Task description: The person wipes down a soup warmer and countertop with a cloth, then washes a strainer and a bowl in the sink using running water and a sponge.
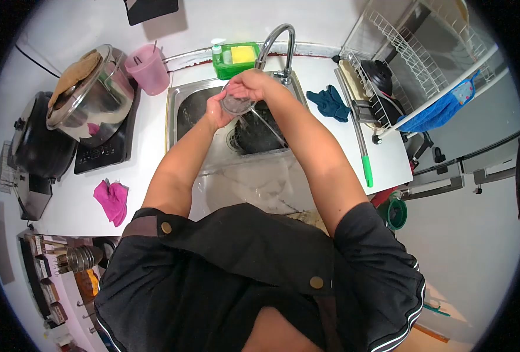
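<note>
Both my hands are over the sink (168,126), around a clear, round container (236,106) that looks like a glass or small bowl. My left hand (215,111) grips its left side. My right hand (249,85) is at its far rim, fingers curled over and into it. In the basin below lies a black pan-like item (260,134), partly hidden by my right forearm. A long, thin, shiny strip, perhaps a handle or water, slants down from the container. The curved chrome faucet (292,38) rises just behind my right hand.
A green caddy (228,71) holds a yellow sponge (243,54) and soap bottle (216,48). Left are a pink pitcher (148,70), steel pot (104,94) and pink cloth (112,200). Right are a dark teal cloth (329,103), green-tipped rod (367,170) and dish rack (409,56).
</note>
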The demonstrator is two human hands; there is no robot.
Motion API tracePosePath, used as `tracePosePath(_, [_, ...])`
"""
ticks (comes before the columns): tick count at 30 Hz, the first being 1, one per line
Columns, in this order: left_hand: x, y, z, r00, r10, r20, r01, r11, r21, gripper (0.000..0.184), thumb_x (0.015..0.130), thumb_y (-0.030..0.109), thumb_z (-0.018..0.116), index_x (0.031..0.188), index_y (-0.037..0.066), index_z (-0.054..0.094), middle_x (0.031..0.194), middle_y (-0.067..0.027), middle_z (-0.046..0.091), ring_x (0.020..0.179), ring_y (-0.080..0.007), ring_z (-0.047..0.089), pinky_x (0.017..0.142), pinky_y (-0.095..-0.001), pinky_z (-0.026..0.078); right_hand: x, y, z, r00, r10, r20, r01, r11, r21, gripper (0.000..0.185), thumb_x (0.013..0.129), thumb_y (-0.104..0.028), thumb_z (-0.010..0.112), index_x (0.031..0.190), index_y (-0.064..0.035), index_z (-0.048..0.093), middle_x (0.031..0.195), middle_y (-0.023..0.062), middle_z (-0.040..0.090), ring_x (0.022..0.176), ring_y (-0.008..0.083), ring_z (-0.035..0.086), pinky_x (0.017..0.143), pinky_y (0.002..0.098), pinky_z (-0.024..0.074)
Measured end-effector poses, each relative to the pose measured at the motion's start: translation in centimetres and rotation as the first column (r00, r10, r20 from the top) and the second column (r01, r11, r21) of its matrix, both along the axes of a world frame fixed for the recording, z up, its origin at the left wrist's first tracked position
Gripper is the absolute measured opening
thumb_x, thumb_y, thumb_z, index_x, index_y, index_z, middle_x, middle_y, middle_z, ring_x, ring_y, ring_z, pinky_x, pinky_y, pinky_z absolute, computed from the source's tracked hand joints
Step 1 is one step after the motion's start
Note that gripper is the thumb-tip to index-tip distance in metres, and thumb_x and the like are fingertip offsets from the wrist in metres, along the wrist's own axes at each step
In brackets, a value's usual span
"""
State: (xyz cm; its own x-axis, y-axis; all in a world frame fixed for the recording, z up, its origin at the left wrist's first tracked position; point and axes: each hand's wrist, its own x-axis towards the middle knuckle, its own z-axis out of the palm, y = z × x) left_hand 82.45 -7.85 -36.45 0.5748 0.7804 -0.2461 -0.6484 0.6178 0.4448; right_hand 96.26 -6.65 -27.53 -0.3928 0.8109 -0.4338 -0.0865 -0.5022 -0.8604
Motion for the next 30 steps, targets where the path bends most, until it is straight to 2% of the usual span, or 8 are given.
tracePosePath(5, [-0.3,0.1,0.2,0.998,-0.034,0.056,0.033,0.999,0.019,0.048,0.083,0.028,0.034,0.124,0.004,0.041,0.126,-0.0144,0.044,0.116,-0.0312,0.041,0.100,-0.0465,0.029,0.5,2.2,-1.8,0.984,-0.088,0.152,0.078,0.995,0.068,0.024,0.086,-0.016,0.044,0.097,0.0020,0.054,0.092,0.0139,0.059,0.074,0.0215,0.059,0.062,0.0325,0.0504])
tracePosePath(8, [0.0,-0.4,0.5,1.000,0.006,-0.003,-0.006,0.997,0.081,0.050,0.083,0.030,0.034,0.125,0.003,0.040,0.126,-0.0150,0.044,0.117,-0.0311,0.041,0.099,-0.0472,0.029,0.9,1.1,-0.4,0.987,0.124,-0.103,-0.121,0.992,0.031,0.022,0.084,-0.018,0.047,0.093,-0.0009,0.057,0.092,0.0106,0.059,0.073,0.0192,0.059,0.062,0.0315,0.0499])
tracePosePath(10, [0.3,-0.5,0.6,1.000,-0.018,-0.023,0.019,0.999,0.035,0.049,0.084,0.029,0.033,0.125,0.003,0.039,0.127,-0.0158,0.043,0.117,-0.0314,0.041,0.099,-0.0479,0.029,0.6,1.1,-0.1,0.953,-0.083,0.290,0.036,0.986,0.162,0.022,0.084,-0.018,0.049,0.096,-0.0016,0.056,0.093,0.0098,0.059,0.071,0.0181,0.059,0.061,0.0301,0.0498])
tracePosePath(13, [0.1,-0.5,0.5,0.994,-0.044,-0.103,0.047,0.999,0.026,0.047,0.085,0.028,0.033,0.125,0.003,0.037,0.127,-0.0162,0.042,0.117,-0.0315,0.041,0.099,-0.0483,0.030,1.2,0.2,0.5,0.993,0.116,0.022,-0.118,0.990,0.079,0.022,0.084,-0.017,0.049,0.097,-0.0009,0.055,0.093,0.0096,0.060,0.072,0.0179,0.059,0.060,0.0294,0.0496])
tracePosePath(16, [0.5,-0.3,0.0,0.977,-0.049,-0.209,0.068,0.994,0.085,0.045,0.086,0.026,0.034,0.124,0.002,0.038,0.124,-0.0150,0.045,0.114,-0.0301,0.044,0.098,-0.0475,0.032,1.1,0.2,0.8,0.955,-0.033,0.294,-0.012,0.989,0.149,0.027,0.085,-0.018,0.048,0.104,0.0002,0.052,0.098,0.0114,0.059,0.072,0.0189,0.059,0.061,0.0288,0.0496])
tracePosePath(20, [0.8,0.2,0.1,0.936,-0.020,-0.350,0.107,0.967,0.231,0.040,0.086,0.023,0.038,0.122,0.004,0.041,0.115,-0.0113,0.052,0.107,-0.0244,0.051,0.092,-0.0404,0.039,1.4,-0.1,0.9,0.997,0.073,-0.015,-0.072,0.996,0.052,0.018,0.083,-0.013,0.048,0.089,0.0004,0.058,0.084,0.0108,0.061,0.068,0.0178,0.060,0.053,0.0280,0.0490])
tracePosePath(26, [1.7,-0.4,2.2,0.876,0.058,-0.479,0.085,0.958,0.273,0.032,0.090,0.026,0.039,0.115,0.006,0.045,0.107,-0.0092,0.057,0.093,-0.0225,0.059,0.079,-0.0445,0.048,1.2,-0.2,0.6,0.961,-0.148,0.234,0.114,0.982,0.150,0.016,0.081,-0.011,0.049,0.089,0.0003,0.057,0.077,0.0112,0.060,0.061,0.0178,0.059,0.047,0.0263,0.0472])
tracePosePath(30, [1.4,-0.2,2.5,0.838,0.038,-0.545,0.075,0.980,0.183,0.029,0.091,0.025,0.037,0.113,0.008,0.046,0.105,-0.0083,0.057,0.089,-0.0223,0.060,0.075,-0.0454,0.049,1.5,-1.0,1.3,0.999,-0.018,0.032,0.015,0.995,0.102,0.016,0.084,-0.012,0.048,0.090,0.0008,0.057,0.081,0.0099,0.061,0.064,0.0154,0.060,0.050,0.0231,0.0509])
